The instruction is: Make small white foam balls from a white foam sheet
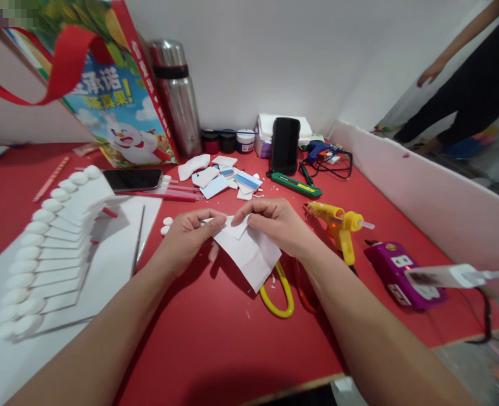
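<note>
Above the red tabletop, both my hands hold a folded piece of white paper [251,256]. My left hand [194,234] pinches its upper left edge between thumb and fingers. With thumb and forefinger, my right hand [277,223] grips a small flap [235,228] at the paper's top. Partly under the paper and my right forearm lies a pair of scissors, its yellow handle loop [283,296] showing. Beyond my hands is a pile of white and blue card scraps [219,177]. Small white discs [167,225] lie beside my left hand.
At left, a curved white construction with round discs [31,254] stands on a white sheet. To the right lie a yellow glue gun [338,225], a purple power strip [401,270] and a green cutter [295,184]. A steel flask [177,101] and gift bag [126,113] stand behind. Another person's hand [433,72] is beyond the partition.
</note>
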The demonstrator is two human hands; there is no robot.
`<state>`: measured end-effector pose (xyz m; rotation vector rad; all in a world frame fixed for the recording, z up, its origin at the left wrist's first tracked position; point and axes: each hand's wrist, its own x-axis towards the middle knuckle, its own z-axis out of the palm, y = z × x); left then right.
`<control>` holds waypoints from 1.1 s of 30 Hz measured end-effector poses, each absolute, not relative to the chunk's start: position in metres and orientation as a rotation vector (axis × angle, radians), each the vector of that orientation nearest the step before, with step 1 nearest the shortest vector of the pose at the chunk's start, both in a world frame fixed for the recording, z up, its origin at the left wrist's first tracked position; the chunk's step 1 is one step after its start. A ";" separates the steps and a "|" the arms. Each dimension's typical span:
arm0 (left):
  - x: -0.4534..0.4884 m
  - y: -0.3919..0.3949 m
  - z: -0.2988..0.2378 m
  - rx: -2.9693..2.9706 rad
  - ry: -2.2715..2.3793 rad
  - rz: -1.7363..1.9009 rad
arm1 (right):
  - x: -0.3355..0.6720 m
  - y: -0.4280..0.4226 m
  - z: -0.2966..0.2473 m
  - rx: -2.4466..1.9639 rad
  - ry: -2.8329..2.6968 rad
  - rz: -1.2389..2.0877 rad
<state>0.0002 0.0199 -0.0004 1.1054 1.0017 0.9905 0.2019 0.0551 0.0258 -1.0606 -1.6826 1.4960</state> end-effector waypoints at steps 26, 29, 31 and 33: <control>-0.002 0.021 0.003 1.233 1.014 0.948 | 0.206 0.058 0.023 -1.211 -1.534 1.559; -0.002 0.019 0.002 1.228 0.994 0.964 | 0.206 0.059 0.022 -1.209 -1.566 1.551; -0.002 0.019 0.002 1.200 0.970 0.979 | 0.206 0.059 0.022 -1.188 -1.578 1.543; -0.003 0.020 0.002 1.172 0.953 0.997 | 0.205 0.058 0.022 -1.163 -1.557 1.560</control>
